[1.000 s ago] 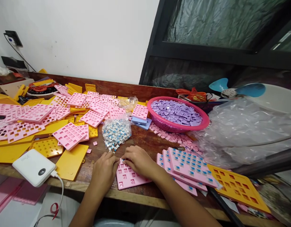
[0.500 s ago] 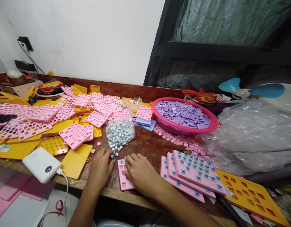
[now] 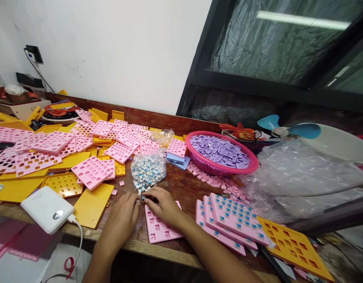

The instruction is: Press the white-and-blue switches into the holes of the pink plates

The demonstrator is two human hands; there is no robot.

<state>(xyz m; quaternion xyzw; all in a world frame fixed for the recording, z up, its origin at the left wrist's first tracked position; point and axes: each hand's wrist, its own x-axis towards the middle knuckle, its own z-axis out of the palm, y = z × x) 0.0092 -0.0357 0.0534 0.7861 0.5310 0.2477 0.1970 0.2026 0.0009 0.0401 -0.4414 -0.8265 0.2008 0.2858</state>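
Note:
My left hand (image 3: 124,215) rests on the table with thumb and fingertips drawn together; what they hold, if anything, is too small to make out. My right hand (image 3: 163,205) reaches over a pink plate (image 3: 157,229) with square recesses and pinches a small blue-and-white keyboard switch at the near end of the switch pile. The loose keyboard switches (image 3: 147,171) spill toward my hands from a clear plastic bag (image 3: 163,159). My right hand and forearm hide part of the plate, which lies at the table's front edge.
At right are stacked pink plates fitted with blue switches (image 3: 236,218) and a yellow frame (image 3: 296,247). Behind stands a pink basket (image 3: 252,167) of purple keycaps. A white power bank (image 3: 47,210) with a cable, yellow panels (image 3: 93,204) and pink plates (image 3: 93,171) crowd the left.
My right hand has moved off the pink plate, up and left to the switches, uncovering more of the plate's recesses. My left hand has shifted slightly down, its fingertips now close to the right ones.

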